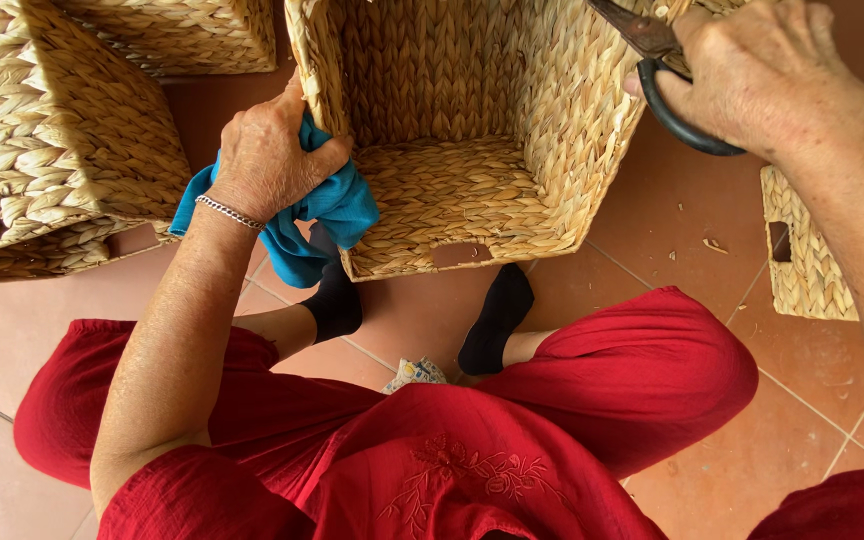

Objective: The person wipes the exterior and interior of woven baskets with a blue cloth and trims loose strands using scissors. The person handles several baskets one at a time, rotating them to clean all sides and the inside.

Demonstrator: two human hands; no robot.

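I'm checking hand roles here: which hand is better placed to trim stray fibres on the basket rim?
The right hand, probably: it already holds the scissors against the woven basket at its right rim. The left hand is busy gripping the left rim with a blue cloth.

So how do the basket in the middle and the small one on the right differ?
The middle basket is large, its open inside facing the camera; the right basket is smaller and cut off by the frame edge. The left hand with a blue cloth grips the middle one; nothing touches the right one. Both are woven straw with handle slots.
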